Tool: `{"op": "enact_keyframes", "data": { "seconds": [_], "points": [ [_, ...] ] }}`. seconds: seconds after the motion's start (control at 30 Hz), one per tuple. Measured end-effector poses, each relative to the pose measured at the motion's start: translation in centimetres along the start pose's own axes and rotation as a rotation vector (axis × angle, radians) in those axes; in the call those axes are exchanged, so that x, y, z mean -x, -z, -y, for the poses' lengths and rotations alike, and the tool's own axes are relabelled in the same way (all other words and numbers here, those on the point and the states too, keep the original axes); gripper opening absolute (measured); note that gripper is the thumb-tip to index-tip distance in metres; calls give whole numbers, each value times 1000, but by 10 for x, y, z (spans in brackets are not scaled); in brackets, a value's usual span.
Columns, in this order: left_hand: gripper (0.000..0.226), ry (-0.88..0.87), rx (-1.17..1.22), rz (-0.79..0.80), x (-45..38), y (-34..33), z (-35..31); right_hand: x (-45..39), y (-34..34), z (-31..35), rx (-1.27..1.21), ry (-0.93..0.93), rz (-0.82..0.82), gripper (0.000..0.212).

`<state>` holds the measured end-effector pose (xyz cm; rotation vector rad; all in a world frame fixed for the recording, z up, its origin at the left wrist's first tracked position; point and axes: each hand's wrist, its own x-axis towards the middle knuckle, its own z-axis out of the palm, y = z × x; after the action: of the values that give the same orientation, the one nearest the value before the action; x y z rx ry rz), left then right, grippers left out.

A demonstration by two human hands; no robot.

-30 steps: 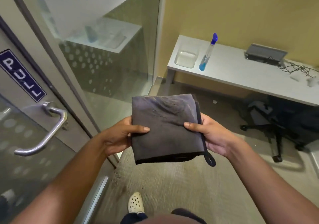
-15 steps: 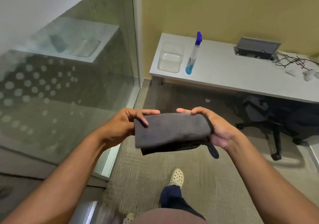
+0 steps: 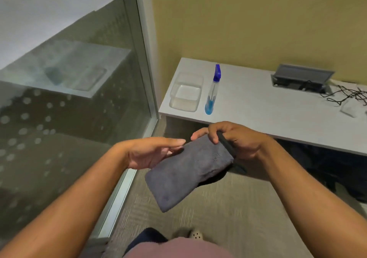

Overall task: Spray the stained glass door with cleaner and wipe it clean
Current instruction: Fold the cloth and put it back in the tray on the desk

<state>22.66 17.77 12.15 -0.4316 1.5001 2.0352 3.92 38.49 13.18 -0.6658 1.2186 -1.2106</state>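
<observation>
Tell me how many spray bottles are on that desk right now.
1. The spray bottle with the blue top stands upright near the left end of the desk, just right of the clear plastic container. The desk's right end runs out of frame, so more could be hidden.

One cloth (image 3: 188, 170), one spray bottle (image 3: 212, 91), one clear tub (image 3: 186, 95). One desk (image 3: 268, 108), two hands.

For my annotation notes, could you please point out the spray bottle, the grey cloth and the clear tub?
spray bottle (image 3: 212, 93): head view, clear body.
grey cloth (image 3: 184, 174): head view, middle of folded face.
clear tub (image 3: 175, 91): head view, left wall.
</observation>
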Motion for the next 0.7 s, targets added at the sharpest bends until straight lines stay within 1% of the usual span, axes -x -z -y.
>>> {"op": "enact_keyframes", "data": {
  "seconds": [0.03, 0.07, 0.13, 0.17, 0.2, 0.23, 0.3, 0.33, 0.37, 0.4, 0.43, 0.47, 0.5, 0.53, 0.57, 0.6, 0.67, 0.7],
  "points": [
    [25, 0, -94, 0, -9, -1, -9, -11, 8, 7, 29, -19, 51, 40],
    [21, -11, -153, 8, -18, 1, -16, -21, 15, 16, 70, -32, 82, 37],
    [23, -67, -144, -7, -35, 11, -23, -37, 28, 25, 59, -34, 44, 16],
    [23, -109, -104, -33, -43, 21, -26, -45, 37, 30, 16, -20, 10, 26],
    [25, -152, -62, -71, -51, 30, -28, -50, 43, 35, -41, -35, -41, 45],
    [28, -200, -16, -111, -59, 40, -30, -57, 56, 35, -77, -49, -105, 54],
    [38, -283, 63, -171, -71, 58, -35, -70, 79, 29, -113, -76, -226, 45],
    [45, -320, 103, -185, -77, 69, -40, -76, 88, 23, -150, -102, -269, 46],
    [54, -359, 147, -192, -84, 80, -45, -84, 99, 14, -221, -129, -297, 57],
    [64, -394, 204, -205, -91, 92, -52, -94, 105, 7, -308, -138, -321, 74],
    [68, -432, 271, -217, -99, 103, -60, -105, 112, 1, -394, -130, -321, 89],
    [64, -467, 339, -237, -105, 110, -69, -115, 114, -3, -452, -118, -309, 100],
    [57, -496, 390, -259, -113, 121, -78, -128, 114, 0, -479, -113, -287, 104],
    [53, -508, 416, -291, -121, 130, -87, -141, 112, 6, -482, -90, -257, 103],
    [52, -512, 416, -328, -129, 139, -94, -153, 111, 14, -425, -51, -228, 97],
    [54, -508, 404, -369, -138, 149, -100, -166, 109, 27, -305, -21, -229, 88],
    [56, -492, 370, -464, -154, 168, -106, -195, 107, 56, 13, 16, -357, 68],
    [55, -490, 353, -510, -161, 177, -108, -211, 111, 66, 157, 29, -424, 65]
  ]
}}
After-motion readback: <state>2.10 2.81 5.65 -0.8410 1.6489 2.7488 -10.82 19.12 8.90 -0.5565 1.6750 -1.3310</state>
